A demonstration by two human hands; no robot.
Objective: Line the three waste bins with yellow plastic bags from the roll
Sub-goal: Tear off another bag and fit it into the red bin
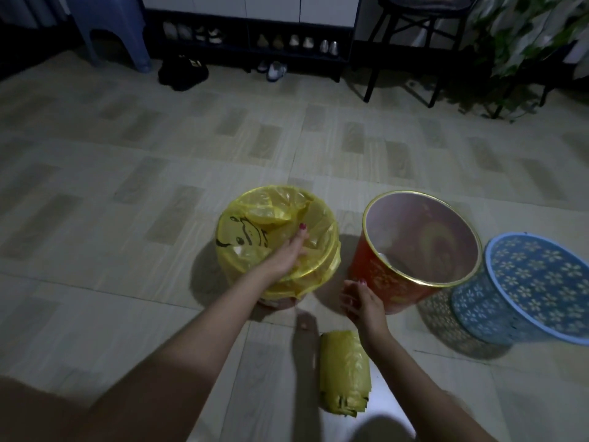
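A bin (276,304) on the floor wears a yellow plastic bag (255,237) pulled over its rim, a cartoon face printed on it. My left hand (288,253) reaches into its mouth, fingers spread and pressing the plastic down. To its right stands a red bin (382,282) with a gold rim, bare inside. My right hand (358,301) hovers open next to the red bin's near wall, holding nothing. A blue bin (478,307) with a flower pattern leans at the far right, also bare inside. The roll of yellow bags (344,374) lies on the floor below my right hand.
Tiled floor (159,186) stretches around the bins. A shoe rack (248,39) with shoes, a blue stool (111,30), a black bag (183,73), a dark chair (411,43) and a leafy plant (526,36) line the far wall.
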